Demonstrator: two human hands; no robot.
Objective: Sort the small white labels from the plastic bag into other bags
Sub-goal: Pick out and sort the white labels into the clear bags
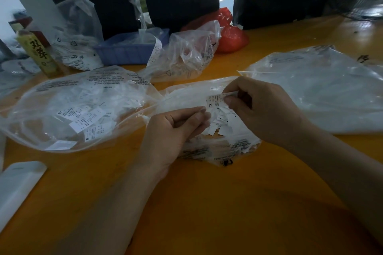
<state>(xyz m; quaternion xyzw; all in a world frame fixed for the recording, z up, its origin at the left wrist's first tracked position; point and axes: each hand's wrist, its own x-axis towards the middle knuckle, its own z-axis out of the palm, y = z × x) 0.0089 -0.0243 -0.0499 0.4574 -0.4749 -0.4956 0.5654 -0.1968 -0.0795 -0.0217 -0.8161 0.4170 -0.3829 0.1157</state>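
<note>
A clear plastic bag [232, 147] lies in the middle of the orange table, with a heap of small white labels [220, 122] on it. My right hand [263, 109] pinches one white label [215, 100] marked XL above the heap. My left hand [178, 130] sits beside the heap with curled fingers pinching the clear bag's film at its left edge. To the left lies a big clear bag [68, 109] holding many labels. Another big clear bag [323, 89] lies at the right.
A crumpled clear bag [184, 56], a blue tray [128, 49], a red bag [230, 33] and a yellow-green bottle [37, 51] stand at the back. A white flat object [16, 188] lies at the left front edge.
</note>
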